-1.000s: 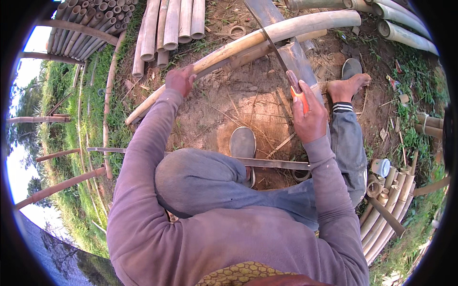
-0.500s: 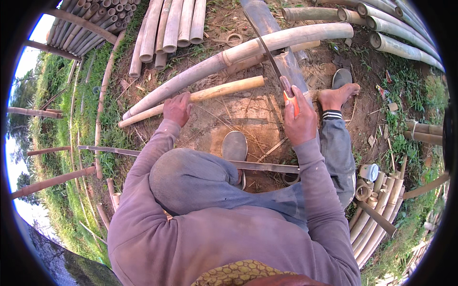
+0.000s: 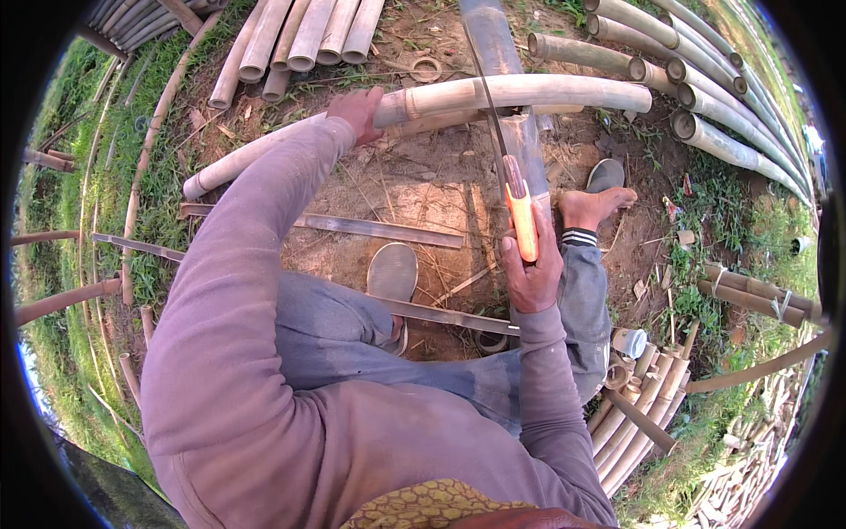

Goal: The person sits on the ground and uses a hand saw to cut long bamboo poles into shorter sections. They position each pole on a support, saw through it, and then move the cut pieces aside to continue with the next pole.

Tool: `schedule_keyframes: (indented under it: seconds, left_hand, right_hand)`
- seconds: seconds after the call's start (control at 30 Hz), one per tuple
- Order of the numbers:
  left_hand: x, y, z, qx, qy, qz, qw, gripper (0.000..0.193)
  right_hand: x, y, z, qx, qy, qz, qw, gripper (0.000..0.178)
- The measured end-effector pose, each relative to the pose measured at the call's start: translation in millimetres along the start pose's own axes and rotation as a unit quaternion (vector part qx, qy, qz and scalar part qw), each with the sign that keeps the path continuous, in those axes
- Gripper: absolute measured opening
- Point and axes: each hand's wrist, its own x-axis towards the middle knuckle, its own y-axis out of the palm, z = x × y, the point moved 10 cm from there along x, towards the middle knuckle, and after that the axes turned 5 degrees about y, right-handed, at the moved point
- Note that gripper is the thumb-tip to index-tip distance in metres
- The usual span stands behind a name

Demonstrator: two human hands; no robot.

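My right hand [image 3: 534, 269] is wrapped round the orange handle of a handsaw [image 3: 522, 216]. Its long thin blade points away from me and crosses a long pale bamboo pole [image 3: 546, 91]; whether the teeth touch it I cannot tell. On that pole, left of the blade, rests my left hand [image 3: 356, 115], its fingers curled over the far side and partly hidden. Under the pole runs a thick grey bamboo beam [image 3: 526, 141]. My bare foot [image 3: 592, 208] is beside the beam, on the right. A narrow bamboo strip [image 3: 379, 231] lies on the ground nearer to me.
Cut bamboo poles lie in a stack [image 3: 300, 44] at the far left and another pile [image 3: 617, 62] at the far right. A bundle of shorter bamboo [image 3: 648, 401] and a white cup [image 3: 629, 342] are near my right side. Another strip [image 3: 441, 315] passes by my legs.
My left hand has gone from a shorter bamboo piece to the long pole farther away. That piece no longer shows in its former place. The saw stays in my right hand; the view has shifted.
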Motion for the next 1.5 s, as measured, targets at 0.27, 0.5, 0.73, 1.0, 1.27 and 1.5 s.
schedule_keyframes:
  seconds: [0.27,0.5,0.73,1.0,1.27,1.5]
  left_hand:
    - [-7,-11,-11,-0.053,-0.02,0.033,0.998,0.064]
    - [-4,-8,-6,-0.06,-0.029,0.029,0.997,0.06]
    - [-5,-1,-3,-0.054,-0.008,0.013,0.998,0.056]
    - [-4,-11,-9,-0.053,0.001,0.002,0.999,0.056]
    - [-9,-5,-4,-0.059,-0.005,0.004,0.998,0.056]
    - [-4,-9,-11,-0.065,0.001,-0.015,0.998,0.054]
  right_hand:
    - [6,1,20,-0.066,-0.083,-0.104,0.989,0.054]
    - [10,-7,51,-0.083,-0.063,-0.117,0.988,0.048]
    - [-44,-26,28,-0.007,0.005,-0.127,0.992,0.047]
    - [100,31,27,0.014,-0.049,-0.12,0.992,0.045]
    - [-58,-27,31,-0.004,-0.002,-0.118,0.993,0.049]
    - [111,24,19,0.011,-0.077,-0.133,0.988,0.044]
